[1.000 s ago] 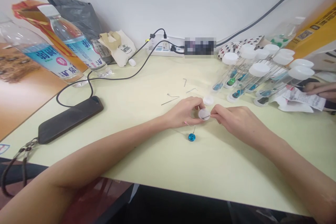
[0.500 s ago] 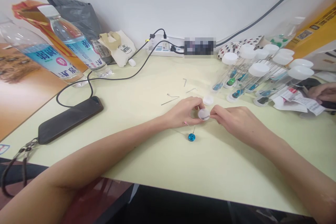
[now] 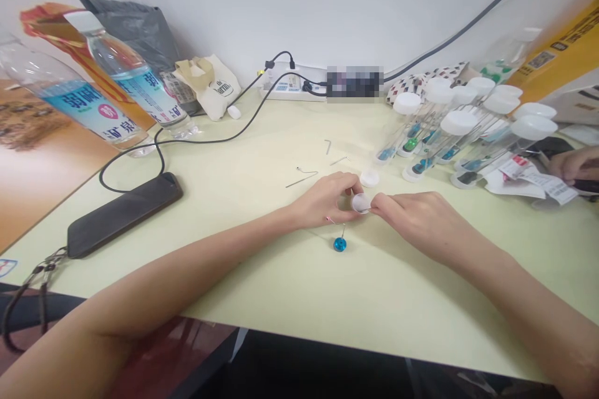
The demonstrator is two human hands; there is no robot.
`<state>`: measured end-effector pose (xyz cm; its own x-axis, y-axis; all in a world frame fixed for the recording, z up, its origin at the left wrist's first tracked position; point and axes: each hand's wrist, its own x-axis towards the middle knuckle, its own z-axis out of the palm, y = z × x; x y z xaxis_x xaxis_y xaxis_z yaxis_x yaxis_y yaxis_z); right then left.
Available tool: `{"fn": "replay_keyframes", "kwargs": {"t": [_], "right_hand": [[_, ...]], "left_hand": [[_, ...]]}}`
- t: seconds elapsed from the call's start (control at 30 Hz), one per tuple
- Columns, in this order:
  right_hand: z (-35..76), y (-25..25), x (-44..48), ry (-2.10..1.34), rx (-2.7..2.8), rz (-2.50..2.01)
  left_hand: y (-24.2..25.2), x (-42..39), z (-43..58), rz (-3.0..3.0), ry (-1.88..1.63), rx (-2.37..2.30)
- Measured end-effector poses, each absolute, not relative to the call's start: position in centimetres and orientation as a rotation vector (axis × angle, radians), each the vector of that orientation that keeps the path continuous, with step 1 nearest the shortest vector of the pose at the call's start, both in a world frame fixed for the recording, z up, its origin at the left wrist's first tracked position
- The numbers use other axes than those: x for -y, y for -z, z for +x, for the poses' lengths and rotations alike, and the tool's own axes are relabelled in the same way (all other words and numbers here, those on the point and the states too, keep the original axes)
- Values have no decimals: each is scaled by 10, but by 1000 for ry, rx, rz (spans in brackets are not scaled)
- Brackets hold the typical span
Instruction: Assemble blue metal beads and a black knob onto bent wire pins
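My left hand [image 3: 321, 201] curls its thumb and fingers around a small round whitish container [image 3: 360, 202], its mouth facing me. My right hand [image 3: 416, 218] pinches at the container's right rim; a thin dark piece shows by the fingertips, too small to name. Just below my left hand, a blue disc [image 3: 340, 244] with a thin upright wire and a pink tip sits on the table. A loose white cap [image 3: 369, 179] lies behind the container. Farther back are a bent wire with a straight rod [image 3: 302, 181], another thin wire piece [image 3: 340, 161] and an L-shaped hex key [image 3: 328, 146].
At right, several clear tubes with white caps [image 3: 460, 122] stand with blue and green bases inside. Another person's hand [image 3: 575, 165] is near paper packaging [image 3: 528, 177]. On the left are a black phone [image 3: 124, 215], a cable, water bottles [image 3: 140, 84] and a power strip [image 3: 290, 87] behind.
Both hands keep their hold on the container almost unmoved. The whole view has shifted very slightly; the right fingertips stay at the rim.
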<state>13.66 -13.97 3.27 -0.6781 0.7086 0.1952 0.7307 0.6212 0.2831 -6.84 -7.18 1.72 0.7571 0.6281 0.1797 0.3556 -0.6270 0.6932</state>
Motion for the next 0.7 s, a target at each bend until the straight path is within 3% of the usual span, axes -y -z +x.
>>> {"fn": "replay_keyframes", "kwargs": {"t": [0.7], "right_hand": [[136, -31, 140, 539, 2757, -1222]], "left_hand": [[-17, 72, -68, 2316, -561, -727]]}}
